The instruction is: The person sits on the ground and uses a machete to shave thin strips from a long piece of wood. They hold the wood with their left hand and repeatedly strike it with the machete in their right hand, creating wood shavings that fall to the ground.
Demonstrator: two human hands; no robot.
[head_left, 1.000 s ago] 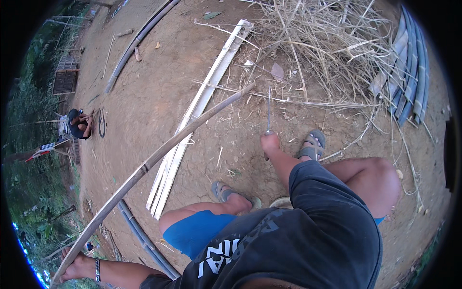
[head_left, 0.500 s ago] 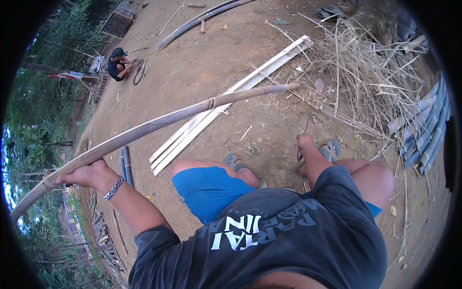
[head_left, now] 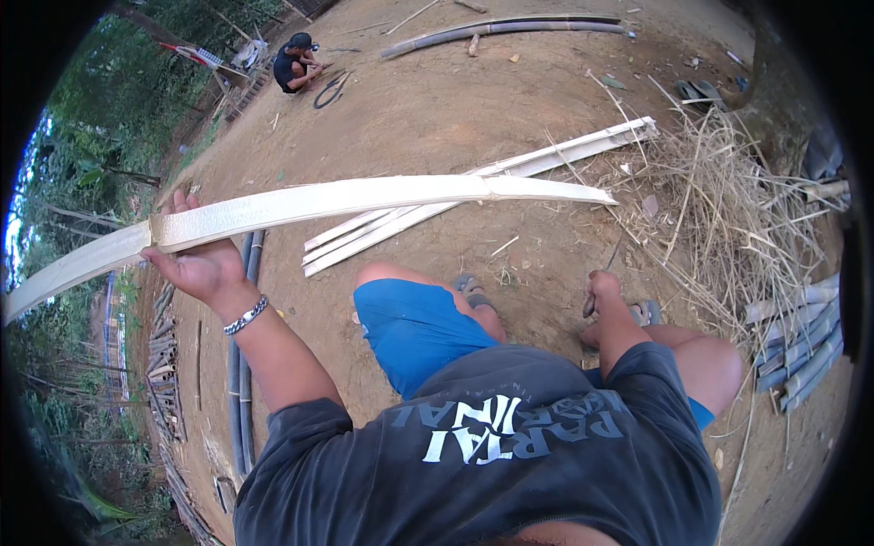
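A long split bamboo strip (head_left: 337, 202) stretches across the view at the left, its pale inner face turned up toward me. My left hand (head_left: 208, 266) grips it near a node, thumb below and fingers showing past its far edge. The strip's far tip lies near the dry shavings on the right. Down by my right knee, my right hand (head_left: 603, 289) is closed around the handle of a knife (head_left: 618, 249), its thin dark blade pointing away from me. Most of the handle is hidden in the fist.
Pale split bamboo lengths (head_left: 546, 160) lie on the dirt ahead, beside a heap of shavings (head_left: 706, 200). Cut bamboo pieces (head_left: 810, 350) are stacked at the right. Dark poles (head_left: 240, 364) lie at the left. Another person (head_left: 293, 65) squats far off, near a long bamboo pole (head_left: 510, 29).
My left hand has rolled the bamboo strip over, from its brown outer side to its pale inner side. The view has shifted, and my right hand still holds the knife low.
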